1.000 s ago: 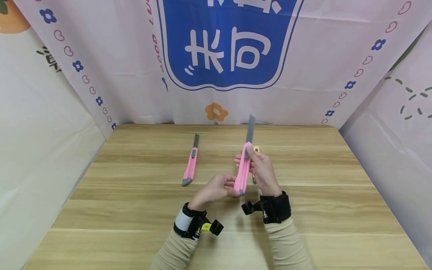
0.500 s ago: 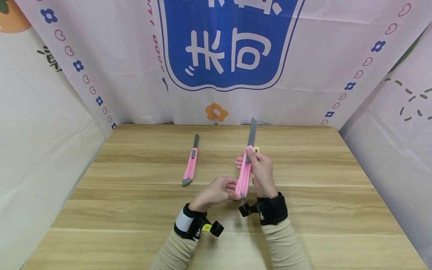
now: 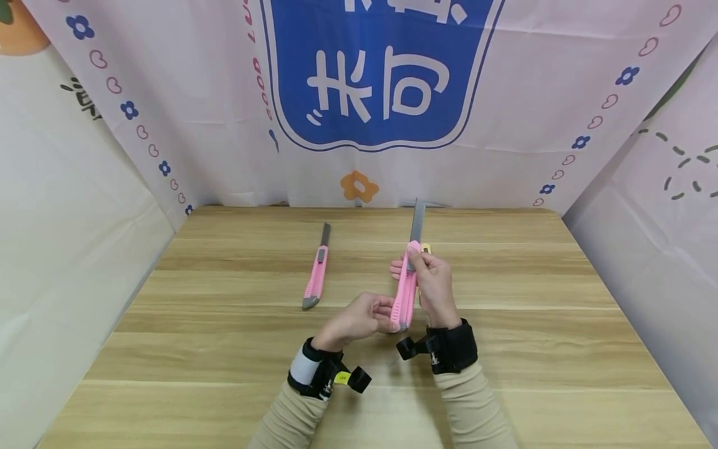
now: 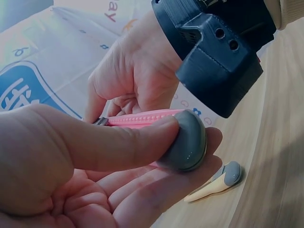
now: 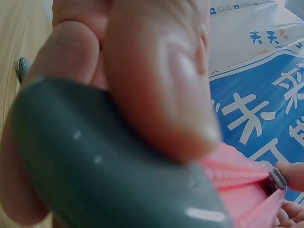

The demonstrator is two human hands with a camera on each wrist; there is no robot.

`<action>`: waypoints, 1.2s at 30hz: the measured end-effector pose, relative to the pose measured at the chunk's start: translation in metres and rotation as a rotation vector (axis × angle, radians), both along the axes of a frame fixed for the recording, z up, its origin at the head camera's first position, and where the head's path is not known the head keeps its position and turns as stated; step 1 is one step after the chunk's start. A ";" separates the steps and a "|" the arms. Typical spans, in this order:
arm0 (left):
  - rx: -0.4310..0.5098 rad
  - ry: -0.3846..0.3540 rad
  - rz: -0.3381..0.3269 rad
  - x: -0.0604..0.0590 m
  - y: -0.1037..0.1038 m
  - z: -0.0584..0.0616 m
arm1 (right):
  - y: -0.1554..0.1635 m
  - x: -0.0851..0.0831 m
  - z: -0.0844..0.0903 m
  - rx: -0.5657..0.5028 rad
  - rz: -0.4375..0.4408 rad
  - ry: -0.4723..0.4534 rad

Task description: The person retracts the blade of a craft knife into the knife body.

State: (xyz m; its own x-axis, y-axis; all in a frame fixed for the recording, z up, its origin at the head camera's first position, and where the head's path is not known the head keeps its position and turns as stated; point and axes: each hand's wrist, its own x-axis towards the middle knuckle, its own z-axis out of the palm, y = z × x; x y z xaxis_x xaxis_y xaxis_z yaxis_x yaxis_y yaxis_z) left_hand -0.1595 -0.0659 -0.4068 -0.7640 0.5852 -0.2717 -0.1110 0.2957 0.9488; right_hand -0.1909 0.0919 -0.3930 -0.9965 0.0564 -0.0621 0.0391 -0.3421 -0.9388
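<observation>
A pink utility knife with its grey blade extended is held tilted above the table between both hands. My left hand pinches its lower end; in the left wrist view the thumb lies on the grey end cap. Higher up, my right hand grips the handle, its thumb at the slider. Another pink utility knife, blade out, lies on the table to the left. Behind the right hand lies a yellow utility knife, mostly hidden.
The wooden table reaches back to a printed cloth hanging behind it. More cloth hangs at both sides. Each wrist carries a black strap with a small camera, and the two cameras sit close together.
The held utility knife and my right hand have come slightly down and toward the body. My left hand has barely shifted. The knives on the table have not moved.
</observation>
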 end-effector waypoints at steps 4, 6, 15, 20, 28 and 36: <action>0.003 0.002 -0.006 0.000 0.000 0.001 | 0.000 0.000 0.000 -0.003 0.008 0.010; 0.006 0.002 -0.005 0.001 0.000 0.001 | 0.001 0.000 0.000 -0.011 0.009 0.015; 0.000 0.000 0.001 -0.002 0.000 -0.002 | 0.002 0.000 -0.002 0.007 0.013 0.003; -0.001 -0.009 0.021 -0.002 0.000 -0.002 | 0.004 -0.002 -0.002 0.026 0.054 -0.020; 0.011 0.014 0.081 0.000 0.001 0.001 | 0.007 0.000 0.004 0.046 0.110 -0.090; 0.001 0.023 0.094 0.000 0.004 0.002 | 0.002 0.004 0.007 0.083 0.043 -0.059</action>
State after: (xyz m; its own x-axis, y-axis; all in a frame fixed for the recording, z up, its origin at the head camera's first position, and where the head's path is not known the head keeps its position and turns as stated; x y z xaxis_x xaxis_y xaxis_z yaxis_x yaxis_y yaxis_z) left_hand -0.1591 -0.0623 -0.4051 -0.8215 0.5110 -0.2529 -0.1161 0.2843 0.9517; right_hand -0.1866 0.0941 -0.3860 -0.9928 0.0207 -0.1180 0.1086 -0.2599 -0.9595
